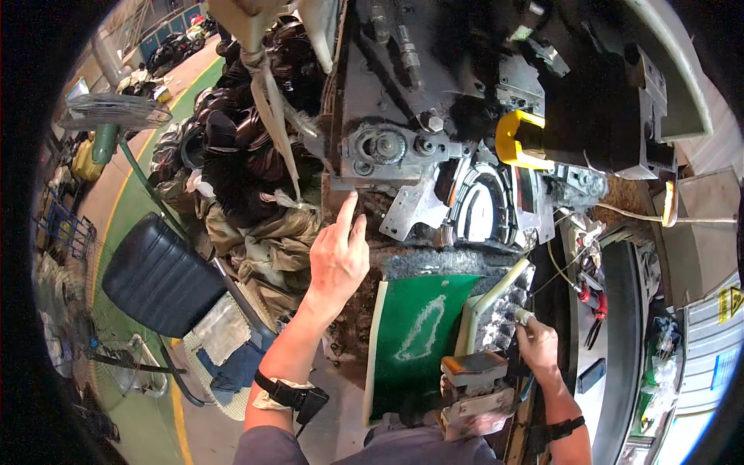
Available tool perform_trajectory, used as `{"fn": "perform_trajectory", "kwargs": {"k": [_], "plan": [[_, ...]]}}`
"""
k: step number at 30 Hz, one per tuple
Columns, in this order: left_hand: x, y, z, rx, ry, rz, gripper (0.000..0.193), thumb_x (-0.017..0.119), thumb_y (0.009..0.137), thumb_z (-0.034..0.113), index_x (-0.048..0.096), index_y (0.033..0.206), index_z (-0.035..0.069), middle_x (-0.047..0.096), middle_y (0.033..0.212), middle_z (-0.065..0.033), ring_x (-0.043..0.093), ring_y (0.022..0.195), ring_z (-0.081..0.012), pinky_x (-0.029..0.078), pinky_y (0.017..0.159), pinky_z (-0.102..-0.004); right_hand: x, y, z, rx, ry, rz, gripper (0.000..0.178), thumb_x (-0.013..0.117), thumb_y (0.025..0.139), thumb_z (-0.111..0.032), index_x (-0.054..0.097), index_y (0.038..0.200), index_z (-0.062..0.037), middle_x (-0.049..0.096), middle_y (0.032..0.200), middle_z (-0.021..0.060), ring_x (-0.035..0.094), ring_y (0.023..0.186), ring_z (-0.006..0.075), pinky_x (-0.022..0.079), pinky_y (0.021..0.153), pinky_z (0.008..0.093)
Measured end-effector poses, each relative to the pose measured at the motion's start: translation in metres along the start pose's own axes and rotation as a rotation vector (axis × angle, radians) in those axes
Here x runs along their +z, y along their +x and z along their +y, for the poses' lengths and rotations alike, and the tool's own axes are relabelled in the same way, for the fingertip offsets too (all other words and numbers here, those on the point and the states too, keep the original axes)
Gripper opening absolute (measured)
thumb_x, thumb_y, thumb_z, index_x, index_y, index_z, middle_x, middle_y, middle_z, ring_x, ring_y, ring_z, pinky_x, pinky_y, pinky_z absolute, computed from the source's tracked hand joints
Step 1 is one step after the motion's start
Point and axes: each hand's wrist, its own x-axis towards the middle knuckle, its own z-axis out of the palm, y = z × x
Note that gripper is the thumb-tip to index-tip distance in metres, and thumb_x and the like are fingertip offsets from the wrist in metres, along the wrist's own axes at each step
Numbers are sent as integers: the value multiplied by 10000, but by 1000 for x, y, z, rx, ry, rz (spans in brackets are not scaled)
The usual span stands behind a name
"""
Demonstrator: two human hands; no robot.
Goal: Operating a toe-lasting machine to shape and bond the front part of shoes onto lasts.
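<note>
My left hand is raised at the left edge of a grey metal machine. It holds nothing; the index finger is stretched out, its tip at the machine's lower left corner. My right hand is curled at a small pale knob-like piece beside a dusty ledge; what its fingers grip is partly hidden. Between my hands lies a green panel with a shoe-sole outline drawn on it. Beyond the panel, a white shoe-sole-shaped piece sits inside a dark ribbed frame.
A yellow bracket juts from the machine. At left stand a black-backed chair and a fan, near a heap of dark pieces. A phone lies on the right-hand ledge; a red-handled tool is farther along.
</note>
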Motion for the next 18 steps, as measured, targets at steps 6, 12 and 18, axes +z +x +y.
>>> {"fn": "perform_trajectory", "kwargs": {"k": [6,12,18], "plan": [[13,-4,-4,-8,-20,-44,313,655,757,2,707,1060,-54,540,1453,-182,705,875,-306,575,772,-380,-2,1,-4,-38,55,14,245,677,884,-51,726,1121,-10,726,886,212,734,737,337,572,641,359],[21,3,-8,-19,-24,-53,323,642,722,-14,696,1034,-73,530,1454,-209,699,838,-320,574,758,-393,-5,2,-7,28,44,-26,259,685,890,-60,725,1140,-5,730,901,224,743,737,324,578,648,356],[27,7,-10,-17,-40,-36,317,631,710,-24,688,1016,-85,539,1432,-219,691,811,-326,574,730,-405,-5,3,-7,54,-12,-41,257,690,886,-61,727,1135,-9,728,910,224,742,745,329,577,637,358]]}}
